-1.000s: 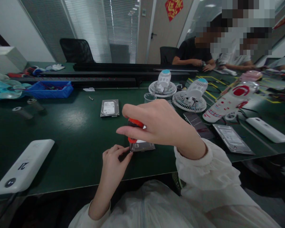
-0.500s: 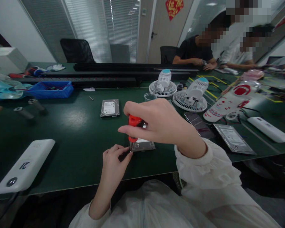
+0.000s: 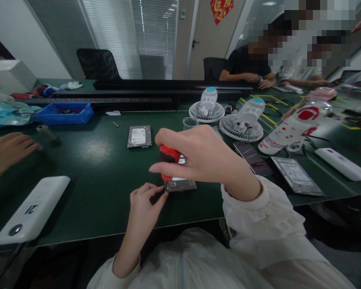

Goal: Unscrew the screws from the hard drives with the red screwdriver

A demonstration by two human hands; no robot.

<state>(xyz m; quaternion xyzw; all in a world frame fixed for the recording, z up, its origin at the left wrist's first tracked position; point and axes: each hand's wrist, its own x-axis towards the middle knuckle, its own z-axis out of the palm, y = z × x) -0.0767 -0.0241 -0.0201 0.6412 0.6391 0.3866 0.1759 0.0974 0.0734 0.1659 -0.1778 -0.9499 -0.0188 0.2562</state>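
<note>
1. Right hand (image 3: 201,156) up over the hard drive (image 3: 183,185), and look at those fingers (image 3: 170,137): curled snugly round a red-and-black screwdriver (image 3: 167,157), thumb across the handle, forefinger arched above it
2. The screwdriver stands close to upright, long axis running up and down, handle on top, working end aimed down at the hard drive's near left corner; the tip is too small to make out
3. Left hand (image 3: 142,202) in at that same corner, thumb and forefinger almost together; pinching the edge or only touching it, I can't tell
4. The hard drive lies flat on the green bench (image 3: 105,204), near edge running left to right, far end lost beneath the right hand
5. Beyond the hard drive and to its left, a second drive (image 3: 139,136) lies label up; straight beyond it, a clear cup (image 3: 190,123)
6. Well left of the hard drive, another person's hand (image 3: 13,148) is in, close by a metal cylinder (image 3: 46,132)
</note>
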